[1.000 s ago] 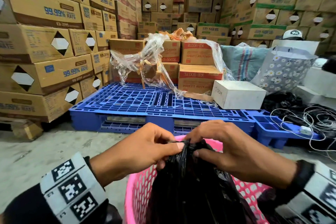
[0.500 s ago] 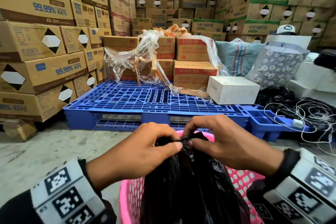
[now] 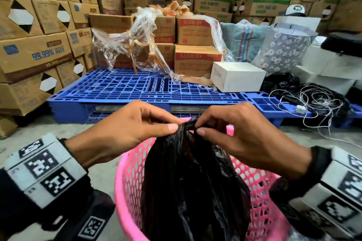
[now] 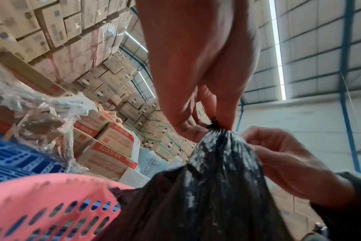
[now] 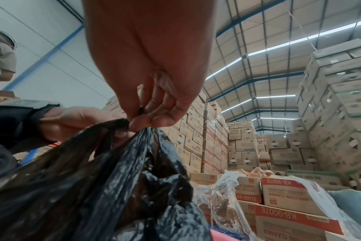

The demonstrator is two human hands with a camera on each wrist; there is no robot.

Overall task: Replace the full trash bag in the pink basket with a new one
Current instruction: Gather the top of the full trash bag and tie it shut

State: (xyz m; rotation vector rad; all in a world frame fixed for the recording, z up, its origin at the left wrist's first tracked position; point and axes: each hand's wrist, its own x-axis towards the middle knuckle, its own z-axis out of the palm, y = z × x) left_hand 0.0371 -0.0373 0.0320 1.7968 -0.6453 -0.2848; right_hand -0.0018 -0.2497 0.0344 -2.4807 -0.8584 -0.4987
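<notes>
A full black trash bag (image 3: pixel 192 178) stands in the pink perforated basket (image 3: pixel 129 178) at the bottom middle of the head view, its top gathered into a bunch. My left hand (image 3: pixel 135 131) pinches that bunch from the left and my right hand (image 3: pixel 239 133) pinches it from the right, the fingertips almost meeting. The left wrist view shows the left hand (image 4: pixel 198 104) nipping the bag's tip (image 4: pixel 214 125) above the basket rim (image 4: pixel 47 189). In the right wrist view my right hand (image 5: pixel 153 104) holds bunched black film (image 5: pixel 122 171).
A blue plastic pallet (image 3: pixel 137 88) lies just beyond the basket, carrying cardboard boxes (image 3: pixel 197 58), loose clear wrap (image 3: pixel 143 41) and a white box (image 3: pixel 238 76). Tall carton stacks (image 3: pixel 33 31) rise left and behind. Tangled wire (image 3: pixel 317 101) and a floral bag (image 3: pixel 284 47) sit right.
Both hands keep pinching the gathered bag top and have shifted a little higher and closer together. The bag neck looks tighter.
</notes>
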